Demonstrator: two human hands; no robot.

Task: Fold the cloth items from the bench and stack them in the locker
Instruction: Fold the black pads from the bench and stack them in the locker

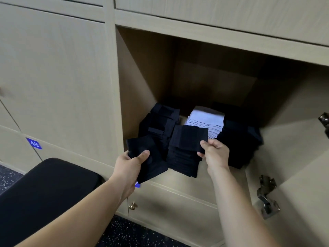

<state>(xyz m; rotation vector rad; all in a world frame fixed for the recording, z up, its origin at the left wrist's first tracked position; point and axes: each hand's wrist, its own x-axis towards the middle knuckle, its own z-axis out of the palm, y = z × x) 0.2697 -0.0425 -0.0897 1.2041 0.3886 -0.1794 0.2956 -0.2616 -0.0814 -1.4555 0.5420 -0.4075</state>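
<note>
A black padded bench [44, 193] is sitting at the lower left. The left hand [130, 164] is gripping one flat, dark navy folded cloth [146, 157] at the front edge of the open beige wooden locker [142, 68]. Inside, four soft stacks are lying: three dark stacks [160, 122] and one pale blue-white stack [206, 120]. The right hand [215, 152] is pinching a second dark square cloth [188, 138] over the front middle stack. Two metal hinges [267, 196] are showing on the open door.

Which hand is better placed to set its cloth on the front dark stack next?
Right. The right hand pinches its folded cloth just above the front dark stack; the left hand holds the other cloth off to that stack's left.
</note>
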